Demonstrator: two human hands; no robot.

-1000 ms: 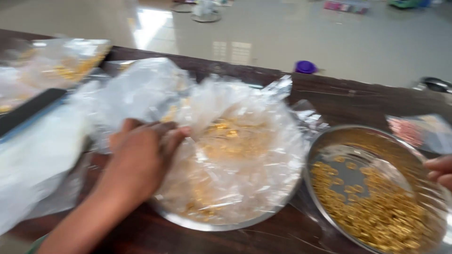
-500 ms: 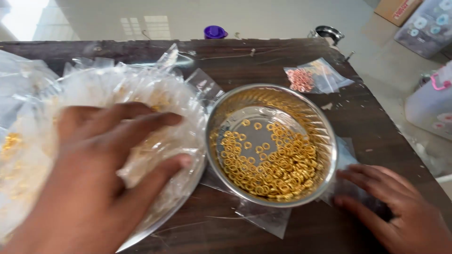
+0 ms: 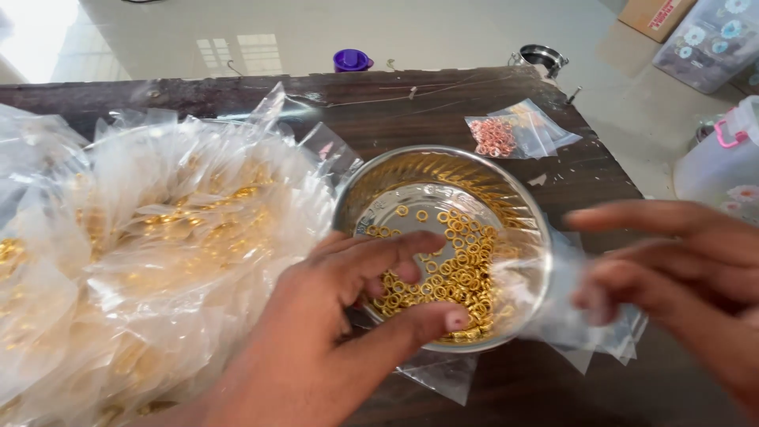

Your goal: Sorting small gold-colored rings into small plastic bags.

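- Left hand [image 3: 348, 332]: fingers spread, reaching into the steel bowl [image 3: 506, 190], touching the gold rings [image 3: 451, 273]; whether it pinches any cannot be told.
- Right hand [image 3: 680, 269]: blurred, fingers loosely apart, holding a clear plastic bag [image 3: 569, 316] beside the bowl.
- Pile of filled bags [image 3: 150, 253]: left of the bowl.
- Small bag of pink rings [image 3: 498, 136]: beyond the bowl, on the table [image 3: 443, 103].

1 head-worn view only. Looks steeply down and forward, from close above the dark wooden table [image 3: 443, 111]. Left hand [image 3: 332, 332] and right hand [image 3: 680, 277] fill lower frame; tiled floor [image 3: 316, 35] beyond far edge.
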